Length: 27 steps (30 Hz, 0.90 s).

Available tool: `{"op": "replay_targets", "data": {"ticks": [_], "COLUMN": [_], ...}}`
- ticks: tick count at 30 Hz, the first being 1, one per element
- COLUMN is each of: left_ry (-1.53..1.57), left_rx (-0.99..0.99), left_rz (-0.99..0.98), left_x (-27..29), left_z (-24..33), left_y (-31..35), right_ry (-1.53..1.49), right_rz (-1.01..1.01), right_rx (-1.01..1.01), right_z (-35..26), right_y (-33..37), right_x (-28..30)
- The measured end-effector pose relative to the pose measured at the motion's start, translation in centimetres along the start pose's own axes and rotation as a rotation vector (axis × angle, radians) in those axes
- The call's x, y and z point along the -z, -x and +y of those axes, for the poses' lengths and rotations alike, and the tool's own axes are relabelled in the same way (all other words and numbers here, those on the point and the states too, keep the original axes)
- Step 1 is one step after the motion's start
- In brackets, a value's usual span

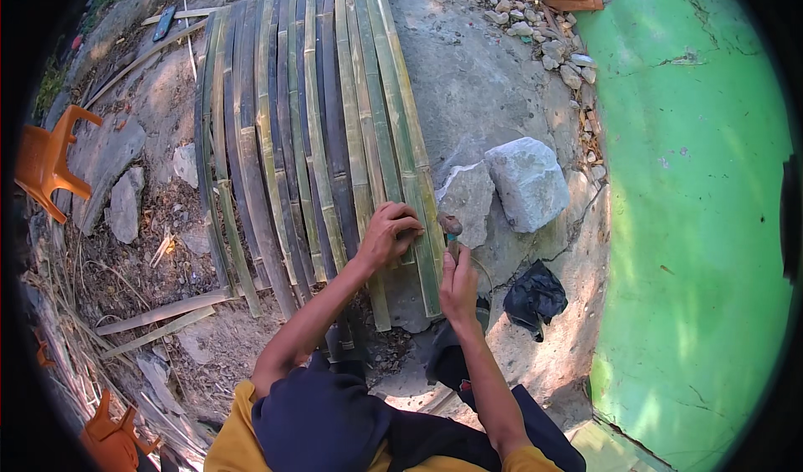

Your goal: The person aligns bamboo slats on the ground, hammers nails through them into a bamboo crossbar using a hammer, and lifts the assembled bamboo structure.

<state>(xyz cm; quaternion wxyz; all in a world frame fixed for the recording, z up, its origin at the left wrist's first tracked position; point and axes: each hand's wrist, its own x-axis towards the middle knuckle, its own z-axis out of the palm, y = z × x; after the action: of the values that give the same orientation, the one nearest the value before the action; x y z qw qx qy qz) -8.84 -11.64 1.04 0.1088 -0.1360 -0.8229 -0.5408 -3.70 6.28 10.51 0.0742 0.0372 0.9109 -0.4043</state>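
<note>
Several long split bamboo slats [318, 121] lie side by side on the ground, running away from me, green and brown with ringed joints. My left hand [391, 235] rests on the slats towards the right, near their close ends. Its fingers are curled into a pinch; whatever is between them is too small to make out. Just right of it, my right hand [459, 286] is closed round the handle of a small hammer [451, 224]. The hammer's brownish head is up beside the rightmost slat, with a teal band below it. Most of the handle is hidden in my fist.
Beyond the hammer sit a pale stone block [527, 183] and a flatter rock [467, 203]. A crumpled black plastic bag [535, 296] lies right of my right arm. Orange plastic chairs [54, 163] stand at left. A green painted surface [686, 221] borders the right.
</note>
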Motion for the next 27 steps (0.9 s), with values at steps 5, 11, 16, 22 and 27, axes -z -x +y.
{"op": "replay_targets", "data": {"ticks": [5,11,16,22,27], "left_ry": [0.017,-0.017,-0.004,0.019,0.007], "left_rx": [-0.010,-0.023,-0.011,-0.012,-0.007], "left_rz": [-0.007,-0.011,0.000,0.005,0.000], "left_x": [-0.1,-0.2,0.3,-0.3,-0.2], "left_z": [-0.1,-0.1,-0.1,-0.6,0.0], "left_y": [0.0,-0.1,0.1,0.6,-0.1], "right_ry": [0.049,0.116,-0.058,0.005,0.034], "right_rz": [-0.058,-0.084,0.067,-0.004,0.047], "right_rx": [0.041,0.016,0.069,0.015,0.061], "right_z": [-0.8,-0.7,-3.0,-1.6,-1.6], "right_y": [0.9,0.9,1.3,0.9,1.4], "right_x": [-1.3,-1.5,-1.1,-1.3,-1.3]}}
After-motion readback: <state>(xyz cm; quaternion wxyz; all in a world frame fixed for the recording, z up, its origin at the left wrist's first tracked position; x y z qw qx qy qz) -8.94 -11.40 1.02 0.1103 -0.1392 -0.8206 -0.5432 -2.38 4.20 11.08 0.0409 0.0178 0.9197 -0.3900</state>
